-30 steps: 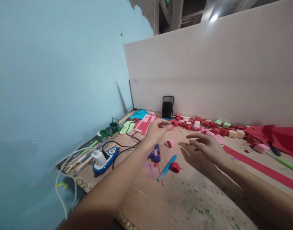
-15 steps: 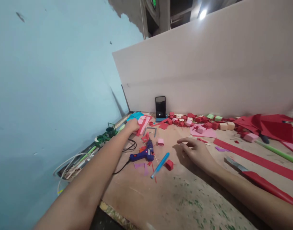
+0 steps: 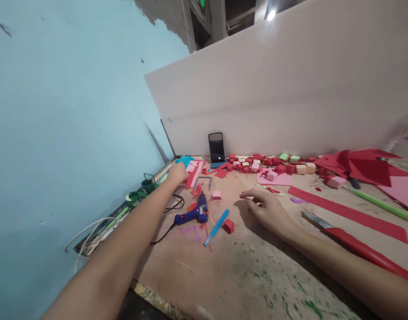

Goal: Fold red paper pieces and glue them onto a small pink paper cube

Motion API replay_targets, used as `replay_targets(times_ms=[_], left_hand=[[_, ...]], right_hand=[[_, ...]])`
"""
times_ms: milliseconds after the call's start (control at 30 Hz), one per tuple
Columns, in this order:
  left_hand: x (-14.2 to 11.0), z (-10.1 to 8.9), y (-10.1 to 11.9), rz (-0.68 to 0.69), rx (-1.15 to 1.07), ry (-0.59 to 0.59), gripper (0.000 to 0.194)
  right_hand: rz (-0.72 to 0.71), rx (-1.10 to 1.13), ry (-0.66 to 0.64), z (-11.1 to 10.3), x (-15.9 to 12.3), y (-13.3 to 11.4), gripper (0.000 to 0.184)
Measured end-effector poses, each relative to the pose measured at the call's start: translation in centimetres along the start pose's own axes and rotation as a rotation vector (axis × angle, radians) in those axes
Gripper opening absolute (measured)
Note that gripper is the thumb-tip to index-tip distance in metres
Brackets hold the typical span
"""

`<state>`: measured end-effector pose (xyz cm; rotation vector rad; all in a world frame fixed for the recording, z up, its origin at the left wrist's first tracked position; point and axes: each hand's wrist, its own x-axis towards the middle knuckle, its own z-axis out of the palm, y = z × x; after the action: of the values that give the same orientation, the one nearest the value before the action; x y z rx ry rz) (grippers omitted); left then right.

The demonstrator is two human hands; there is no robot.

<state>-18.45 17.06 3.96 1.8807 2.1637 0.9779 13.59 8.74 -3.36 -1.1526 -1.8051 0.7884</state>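
Blue wall [image 3: 74, 115] and a white board [image 3: 274, 98] close off the table [image 3: 210, 284] I am watching over this link. Within the last second the left hand [image 3: 179, 172] has come across from beside the phone [image 3: 216, 149] to the paper strips [image 3: 194, 178], which lie at the far left of the table, next to the blue paper [image 3: 184, 159]. I judge from this that the strips are now the centre of the work, and the glue gun [image 3: 192, 215], partly covered by the forearm then, lies in plain sight. Its fingers are turned away from me and look curled; I cannot tell whether they grip a strip or only rest over one.

The right hand [image 3: 266, 209] has settled lower, fingers loosely bent, thumb and forefinger apart with nothing between them. I can't make out whether it touches the table. Nearest it are the pink block [image 3: 216, 195] and the red block [image 3: 228, 226], the latter just beside the blue pen [image 3: 216, 227]. The knife [image 3: 354, 244] lies beyond the right forearm.

As for writing, I can read none: no brand shows on the phone, and any label on the gun is too small at this range.
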Motion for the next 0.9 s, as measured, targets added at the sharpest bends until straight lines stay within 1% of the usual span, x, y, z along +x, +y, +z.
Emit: replay_targets(times_ms=[100,133,200,267,333,400,467,500,533,567,600,633,733,800,833,867,900], left_hand=[[-0.6,-1.2,1.4,-0.038,0.081,0.015,0.035],[-1.1,-1.5,2.3,-0.027,0.092,0.029,0.034],[-2.9,-1.8,4.5,0.046,0.085,0.053,0.028],[-5.8,-1.4,7.2,0.2,0.042,0.04,0.022],[-9.5,-0.4,9.9,0.402,-0.011,-0.034,0.017],[-13.2,0.8,12.0,0.588,-0.042,-0.123,0.012],[-16.2,2.2,13.3,0.773,-0.051,-0.215,0.01],[-17.3,2.8,13.6,0.922,0.0,-0.217,0.012],[-18.1,3.4,13.7,1.008,0.029,-0.198,0.014],[-18.7,4.0,13.7,1.056,0.037,-0.176,0.014],[-19.0,4.5,13.5,1.079,0.03,-0.159,0.014],[-19.2,4.9,13.3,1.071,0.003,-0.148,0.014],[-19.3,5.6,12.4,0.993,-0.136,-0.185,0.01],[-19.4,5.9,12.0,0.936,-0.235,-0.25,0.029],[-19.4,5.9,11.9,0.907,-0.281,-0.283,0.038],[-19.5,6.0,11.9,0.88,-0.322,-0.311,0.043],[-19.6,6.0,11.8,0.856,-0.358,-0.331,0.043]], right_hand=[[0.043,0.041,0.007,-0.6,-0.6,-0.4,0.027],[0.065,0.06,0.001,-0.9,-0.9,-0.7,0.025],[0.112,0.114,-0.031,-1.7,-1.7,-1.5,0.021],[0.151,0.182,-0.082,-2.6,-2.8,-2.6,0.025],[0.211,0.284,-0.111,-3.5,-4.0,-3.5,0.037],[0.321,0.495,-0.106,-4.2,-5.2,-4.0,0.047],[0.416,0.724,-0.08,-4.6,-6.2,-4.1,0.048],[0.448,0.8,-0.061,-4.7,-6.7,-3.9,0.045],[0.467,0.834,-0.042,-4.7,-7.1,-3.7,0.042],[0.483,0.846,-0.023,-4.7,-7.5,-3.5,0.039],[0.497,0.851,-0.004,-4.6,-7.9,-3.2,0.037],[0.507,0.857,0.017,-4.5,-8.2,-3.0,0.036],[0.508,0.9,0.031,-4.2,-9.0,-2.6,0.036],[0.532,0.898,-0.043,-4.1,-9.2,-2.5,0.038],[0.543,0.893,-0.054,-4.2,-9.2,-2.6,0.04],[0.549,0.889,-0.07,-4.2,-9.2,-2.5,0.041],[0.55,0.886,-0.082,-4.3,-9.2,-2.5,0.042]])
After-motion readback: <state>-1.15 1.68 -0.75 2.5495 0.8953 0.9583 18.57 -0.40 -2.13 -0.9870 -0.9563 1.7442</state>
